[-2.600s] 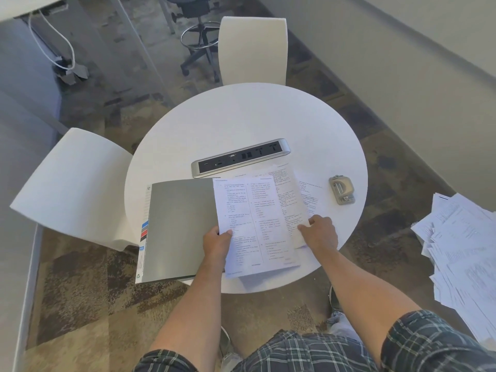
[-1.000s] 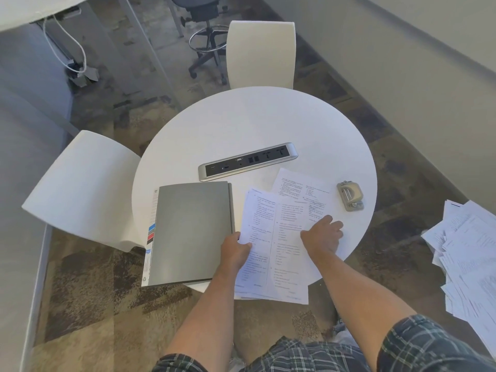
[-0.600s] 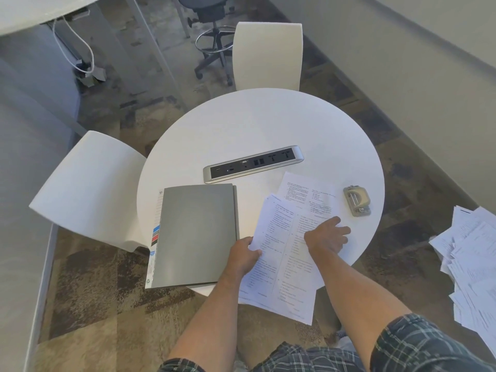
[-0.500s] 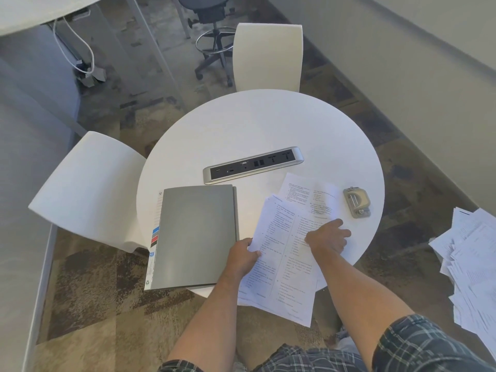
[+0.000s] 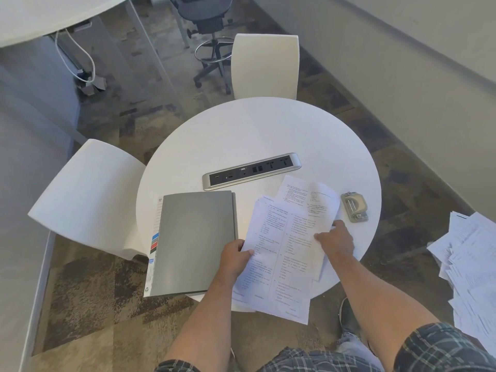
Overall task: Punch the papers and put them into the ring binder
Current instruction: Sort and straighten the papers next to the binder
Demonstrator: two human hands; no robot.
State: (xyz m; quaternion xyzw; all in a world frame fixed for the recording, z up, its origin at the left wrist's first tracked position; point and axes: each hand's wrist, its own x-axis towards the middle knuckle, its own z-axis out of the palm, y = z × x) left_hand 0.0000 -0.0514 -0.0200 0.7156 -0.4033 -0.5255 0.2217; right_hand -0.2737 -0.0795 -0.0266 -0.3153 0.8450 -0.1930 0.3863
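Left hand [image 5: 236, 257] pinches the papers [image 5: 284, 248] at centre frame, right hand [image 5: 335, 240] pressing flat; square the edges before reaching for the punch [image 5: 354, 206].

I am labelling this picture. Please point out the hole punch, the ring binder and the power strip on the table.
hole punch [image 5: 353, 207]: head view, on its metal top.
ring binder [image 5: 194, 241]: head view, middle of its closed grey cover.
power strip [image 5: 251, 171]: head view, middle of its dark socket panel.

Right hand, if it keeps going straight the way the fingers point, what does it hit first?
The right hand points up-left across the papers, so it would likely slide over them towards the power strip; the hole punch sits off to the right.
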